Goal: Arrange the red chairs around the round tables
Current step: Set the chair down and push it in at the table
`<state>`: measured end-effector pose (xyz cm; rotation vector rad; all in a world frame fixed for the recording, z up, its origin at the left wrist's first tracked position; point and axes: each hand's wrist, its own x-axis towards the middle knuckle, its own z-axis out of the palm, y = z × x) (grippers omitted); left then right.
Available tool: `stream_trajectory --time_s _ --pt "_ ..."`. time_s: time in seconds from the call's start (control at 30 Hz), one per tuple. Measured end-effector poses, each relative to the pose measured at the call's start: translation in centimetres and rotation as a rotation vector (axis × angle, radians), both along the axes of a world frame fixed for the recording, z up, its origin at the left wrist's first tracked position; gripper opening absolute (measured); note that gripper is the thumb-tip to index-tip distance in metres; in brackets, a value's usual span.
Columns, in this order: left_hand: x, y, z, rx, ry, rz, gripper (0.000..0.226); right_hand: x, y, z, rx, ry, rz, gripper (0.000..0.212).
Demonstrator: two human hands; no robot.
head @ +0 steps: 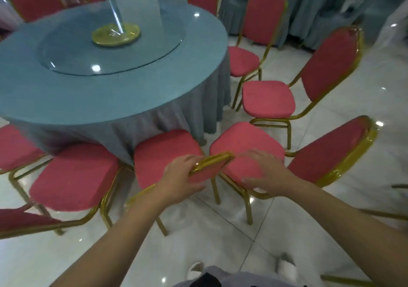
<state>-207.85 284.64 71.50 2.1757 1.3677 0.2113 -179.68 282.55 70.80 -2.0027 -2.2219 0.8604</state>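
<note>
White shoes (195, 269) are standing on the tiled floor (220, 231), nearest of all. The left grip (185, 174) is clamping round the gold top rail of a red chair (165, 154) sitting just beside the blue-draped round worktop (110, 92), on its near side. The right grip (265, 174), blurred, is spreading apart over the next chair (245, 143), also near the worktop; contact is unclear. Other red chairs (268, 97) are ringing the worktop.

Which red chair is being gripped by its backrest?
The chair straight ahead, its seat toward the round table: the left hand grips its gold backrest top. No other backrest is held.
</note>
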Motion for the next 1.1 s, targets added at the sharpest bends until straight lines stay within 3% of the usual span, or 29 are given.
stream_trajectory --time_s 0.1,0.23,0.47,0.53,0.63,0.7,0.87,1.1 --pt "8.9 0.3 -0.4 -0.054 -0.055 -0.099 0.079 7.1 -0.4 1.0 0.022 -0.03 -0.039 0.068" --pt "22.0 -1.0 -2.5 -0.176 0.014 -0.193 0.092 17.3 -1.3 1.8 0.081 -0.099 -0.004 0.067" --pt "37.8 -1.9 -7.0 -0.347 -0.114 -0.053 0.112 33.2 0.8 0.7 -0.017 -0.324 0.158 0.099" --pt "40.4 -2.1 -8.1 -0.367 -0.127 0.012 0.104 35.9 2.6 -0.1 -0.012 -0.433 0.238 0.09" --pt "43.2 -2.6 -9.4 -0.295 -0.058 0.075 0.076 38.1 5.9 -0.3 0.045 -0.496 0.248 0.044" --pt "44.1 -2.5 -9.9 -0.235 -0.059 0.115 0.069 39.3 8.0 -0.8 0.066 -0.489 0.294 0.021" --pt "46.5 0.3 -10.3 -0.275 -0.139 0.133 0.078 43.0 12.3 -2.3 0.149 -0.417 0.388 0.022" --pt "52.4 10.9 -10.0 -0.293 -0.224 0.151 0.078 48.4 23.3 -0.9 0.16 -0.453 0.39 0.018"
